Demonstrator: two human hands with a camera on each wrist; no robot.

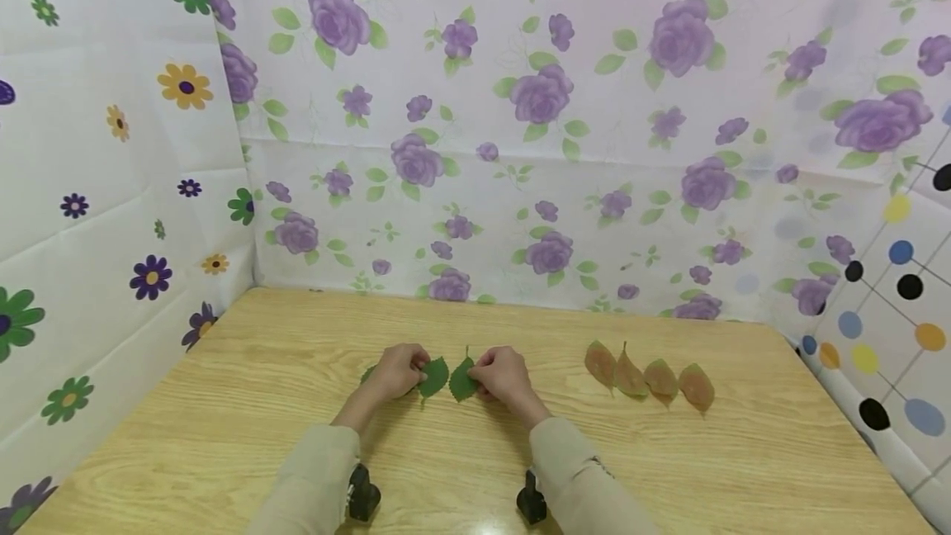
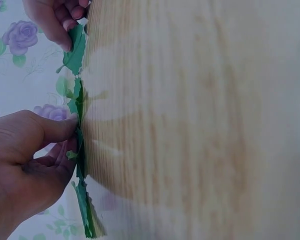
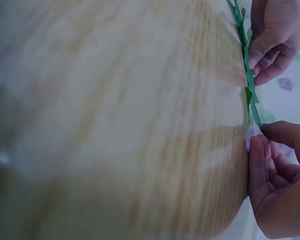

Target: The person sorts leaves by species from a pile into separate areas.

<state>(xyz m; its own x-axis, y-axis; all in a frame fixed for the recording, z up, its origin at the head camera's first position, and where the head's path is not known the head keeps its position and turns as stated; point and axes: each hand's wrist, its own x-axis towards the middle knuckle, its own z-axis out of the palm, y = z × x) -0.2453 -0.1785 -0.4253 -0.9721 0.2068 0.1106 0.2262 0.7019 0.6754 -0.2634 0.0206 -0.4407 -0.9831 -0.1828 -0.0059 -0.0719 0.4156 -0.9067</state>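
In the head view my left hand [image 1: 397,371] pinches the left edge of a toothed green leaf [image 1: 434,378] between thumb and fingers. Just right of it, a second green leaf [image 1: 462,380] with its stalk pointing away is pinched by my right hand [image 1: 505,374]. A narrow gap separates these two leaves. Another green leaf [image 1: 367,373] peeks out behind the left hand, mostly hidden. From the left wrist, the green leaves appear nearly edge-on along the tabletop, one lower leaf [image 2: 86,210] lying beyond my left hand [image 2: 35,160]. The right wrist view has my right thumb [image 3: 285,132] on a leaf's end.
Several reddish-brown leaves [image 1: 630,374] lie in a row at the right on the wooden table [image 1: 773,469]. Flowered cloth [image 1: 483,213] hangs behind the table, with patterned sheets at both sides. Black devices [image 1: 364,495] are worn at the wrists.
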